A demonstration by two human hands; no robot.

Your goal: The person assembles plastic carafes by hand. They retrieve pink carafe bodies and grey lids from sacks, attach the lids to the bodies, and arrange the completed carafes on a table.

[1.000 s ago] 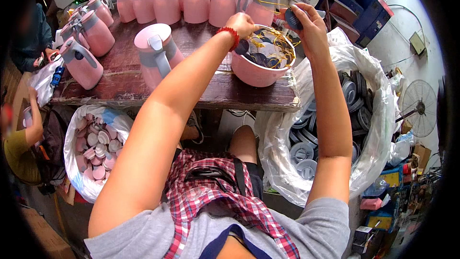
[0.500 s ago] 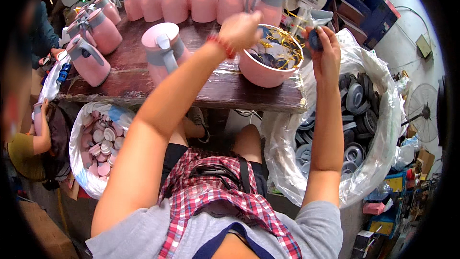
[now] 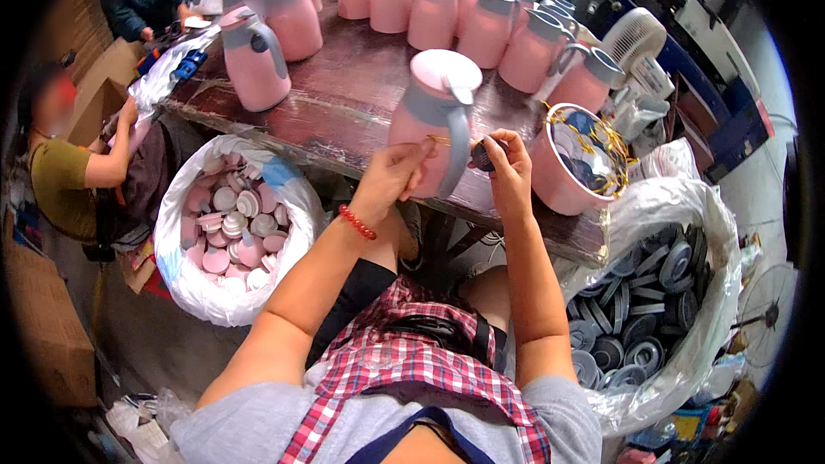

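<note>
Head view: pink pitcher (image 3: 417, 133) at table's (image 3: 352, 90) near edge, lid (image 3: 455, 68) on, left hand (image 3: 394, 174) pinching yellow cord (image 3: 440, 139), right hand (image 3: 510, 170) pinching dark tag (image 3: 485, 155) beside handle (image 3: 457, 159), tag apparently not yet hung.

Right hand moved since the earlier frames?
Yes: leftward and nearer the person. Against the pink bowl, the right hand was on its right; now it's on its left, by the lidded pitcher.
</note>
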